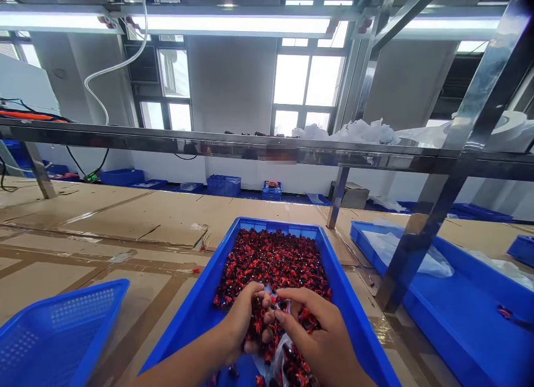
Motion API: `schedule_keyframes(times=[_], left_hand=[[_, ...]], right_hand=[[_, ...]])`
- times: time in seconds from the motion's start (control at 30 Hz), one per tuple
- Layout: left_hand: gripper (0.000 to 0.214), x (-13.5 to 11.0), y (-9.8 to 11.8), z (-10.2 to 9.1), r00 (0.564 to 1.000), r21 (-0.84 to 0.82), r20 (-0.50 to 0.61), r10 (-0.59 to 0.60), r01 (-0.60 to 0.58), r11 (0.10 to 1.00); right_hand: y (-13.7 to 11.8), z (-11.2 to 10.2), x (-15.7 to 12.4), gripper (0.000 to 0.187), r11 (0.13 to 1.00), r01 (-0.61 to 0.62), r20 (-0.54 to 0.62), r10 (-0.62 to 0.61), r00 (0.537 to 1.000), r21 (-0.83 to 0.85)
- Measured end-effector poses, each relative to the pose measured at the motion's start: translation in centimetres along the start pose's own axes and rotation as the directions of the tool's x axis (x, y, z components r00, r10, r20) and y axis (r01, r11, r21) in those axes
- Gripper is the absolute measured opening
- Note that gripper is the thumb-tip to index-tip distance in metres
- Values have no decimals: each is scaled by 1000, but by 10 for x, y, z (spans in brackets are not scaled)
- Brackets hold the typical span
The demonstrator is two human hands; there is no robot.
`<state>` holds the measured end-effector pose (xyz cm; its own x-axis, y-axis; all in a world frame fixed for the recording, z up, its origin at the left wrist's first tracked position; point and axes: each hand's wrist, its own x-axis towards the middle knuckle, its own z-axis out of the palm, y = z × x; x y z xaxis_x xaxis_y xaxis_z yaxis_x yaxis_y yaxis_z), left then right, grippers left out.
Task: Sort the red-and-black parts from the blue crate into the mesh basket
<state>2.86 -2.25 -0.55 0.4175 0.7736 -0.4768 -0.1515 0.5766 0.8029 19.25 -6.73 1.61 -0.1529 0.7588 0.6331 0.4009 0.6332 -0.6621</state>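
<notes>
In the lower centre of the frame, the left hand [244, 317] and right hand [319, 328] met above a blue bin [354, 314], fingertips close together. Both grips were narrow, with a small red piece [273, 300] showing between the fingers; which hand truly held it could not be told. The hands were probably kept low over the bin so that anything dropped would land back inside. Red-and-black parts [275, 259] were heaped mostly toward the bin's far end, at mid-frame, and more lay below the hands beside clear plastic [275, 373], perhaps for easy reach. The bin stood lengthwise on the cardboard-covered worktop [167, 234], likely to bring its near end close to the person. A perforated basket [79, 312] sat at lower left and a blue tray [463, 309] at lower right, seemingly set aside to leave elbow room
</notes>
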Motion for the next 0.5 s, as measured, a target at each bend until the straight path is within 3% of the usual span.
schedule_keyframes(times=[0.13,0.23,0.3,0.37,0.4,0.43,0.47,0.5], left_hand=[[36,-2,3,-2,999,-80,10,-51,52,995],[48,-7,7,3,999,-38,42,-11,13,999],[54,-10,9,6,996,2,84,35,-36,999],[60,-12,11,8,990,43,112,81,-86,995],[62,-12,11,8,987,70,124,99,-108,992],[65,-13,10,9,984,100,134,119,-133,986],[66,-13,10,9,980,128,143,141,-160,979],[67,-13,9,9,976,153,149,161,-184,971]], right_hand=[[-1,2,1,22,999,-42,20,42,999,-8],[1,3,3,15,972,-193,-10,196,981,131],[6,2,5,16,821,-360,35,385,922,443],[13,0,8,26,514,-474,198,501,843,715],[17,-1,10,26,387,-501,274,509,816,774],[20,-2,11,25,320,-522,324,504,800,790],[22,-2,13,25,321,-544,346,504,791,775],[23,-2,14,25,383,-560,338,510,791,735]])
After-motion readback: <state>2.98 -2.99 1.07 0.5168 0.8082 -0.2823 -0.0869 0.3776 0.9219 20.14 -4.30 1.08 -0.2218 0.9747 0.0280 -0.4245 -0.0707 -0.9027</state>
